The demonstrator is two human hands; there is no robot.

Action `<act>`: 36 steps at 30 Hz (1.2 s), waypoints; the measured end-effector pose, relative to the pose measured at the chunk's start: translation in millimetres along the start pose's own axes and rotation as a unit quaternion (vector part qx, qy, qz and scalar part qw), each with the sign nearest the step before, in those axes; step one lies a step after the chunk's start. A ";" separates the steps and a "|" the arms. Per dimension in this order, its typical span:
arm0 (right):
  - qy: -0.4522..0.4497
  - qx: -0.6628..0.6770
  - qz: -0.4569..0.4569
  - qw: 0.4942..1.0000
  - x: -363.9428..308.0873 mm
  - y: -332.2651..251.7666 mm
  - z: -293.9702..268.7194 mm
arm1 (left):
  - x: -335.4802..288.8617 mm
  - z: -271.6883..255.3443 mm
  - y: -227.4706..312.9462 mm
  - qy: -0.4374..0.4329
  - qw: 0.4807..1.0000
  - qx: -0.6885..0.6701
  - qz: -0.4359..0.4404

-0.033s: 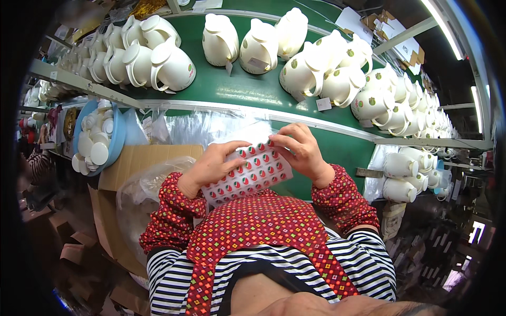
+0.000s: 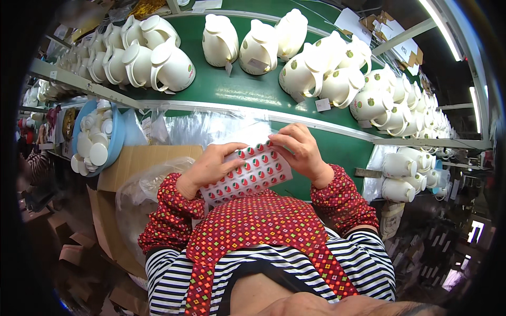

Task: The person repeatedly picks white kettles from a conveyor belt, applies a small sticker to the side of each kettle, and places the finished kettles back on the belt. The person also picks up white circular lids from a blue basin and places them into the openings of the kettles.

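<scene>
A white sheet of round red-and-green stickers (image 2: 247,176) is held tilted in front of my chest. My left hand (image 2: 213,166) is closed on its upper left edge, thumb on the face of the sheet. At the upper right corner my right hand (image 2: 300,150) pinches the edge with thumb and forefinger, right beside a sticker. Whether that sticker is partly lifted cannot be made out. Clear plastic bags (image 2: 211,126) lie just beyond the sheet on the bench.
White pitchers (image 2: 220,42) stand in groups along the green belt (image 2: 226,87), some with paper tags. A blue basin (image 2: 117,129) of white lids is at the left, above an open cardboard box (image 2: 150,158) with a plastic liner. More white pitchers (image 2: 398,164) stand at the right.
</scene>
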State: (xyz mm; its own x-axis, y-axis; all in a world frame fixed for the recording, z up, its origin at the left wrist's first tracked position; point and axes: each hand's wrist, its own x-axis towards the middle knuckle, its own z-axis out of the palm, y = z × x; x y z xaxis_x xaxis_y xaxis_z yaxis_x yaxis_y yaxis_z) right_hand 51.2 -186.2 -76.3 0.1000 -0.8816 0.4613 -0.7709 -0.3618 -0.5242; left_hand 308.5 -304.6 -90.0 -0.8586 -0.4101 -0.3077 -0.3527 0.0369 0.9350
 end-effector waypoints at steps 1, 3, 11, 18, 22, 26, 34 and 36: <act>-0.004 0.006 0.010 1.000 5.1 -4.9 0.4 | -3.7 -3.9 -0.3 0.000 1.000 -0.002 0.006; -0.011 0.019 0.033 0.999 14.0 -14.7 -0.8 | -10.1 -10.0 -1.1 -0.002 1.000 -0.006 0.016; 0.019 0.005 -0.018 1.000 27.3 -29.7 -1.4 | -12.0 -21.5 -10.2 -0.041 0.986 -0.159 -0.007; 0.009 0.098 -0.061 0.993 28.5 -49.3 -38.6 | -8.6 -20.5 7.8 -0.063 0.965 -0.252 -0.041; -0.044 0.054 0.008 0.998 42.4 -50.7 -45.9 | -4.3 -11.7 22.3 -0.057 0.980 -0.187 -0.036; -0.049 -0.004 -0.014 0.999 34.7 -41.2 -33.1 | 0.6 -5.0 34.0 -0.070 0.990 -0.119 -0.024; 0.007 0.108 -0.007 0.994 16.0 -43.8 -42.1 | 6.2 -1.8 34.3 -0.069 0.980 -0.165 -0.090; 0.007 0.096 0.026 0.995 23.9 -52.0 -43.2 | 6.6 1.5 37.4 -0.053 0.991 -0.113 -0.057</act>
State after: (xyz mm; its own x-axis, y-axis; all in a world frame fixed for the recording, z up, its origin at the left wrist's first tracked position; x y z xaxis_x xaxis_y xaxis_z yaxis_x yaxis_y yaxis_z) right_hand 66.6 -175.4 -7.1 0.0532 -0.8970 0.4388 -0.6400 -0.3679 -0.6746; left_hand 289.1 -304.5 -57.3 -0.8564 -0.3018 -0.4189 -0.3676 -0.2134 0.9052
